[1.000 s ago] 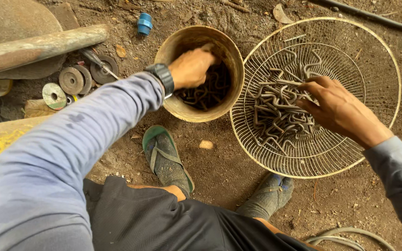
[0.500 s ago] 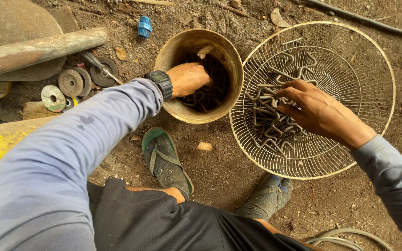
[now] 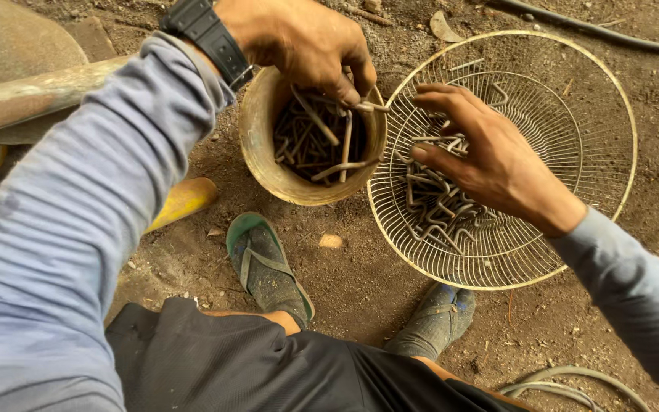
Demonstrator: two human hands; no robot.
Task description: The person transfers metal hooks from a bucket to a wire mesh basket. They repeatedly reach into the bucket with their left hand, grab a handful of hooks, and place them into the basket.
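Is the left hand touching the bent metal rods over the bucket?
Touching. The head view shows the left hand pinching several bent metal rods above the bucket.

Soft even daylight, sharp focus, faint shadows

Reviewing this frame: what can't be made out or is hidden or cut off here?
Head view only:
- Bottom of the round tan bucket: covered by the bent metal rods and the left hand.
- Bent rods in the round wire fan-guard basket: partly hidden under the right hand.
- Long rusty pipe: cut off by the left edge and the grey sleeve.
- Right foot's sandal: partly hidden behind the knee.
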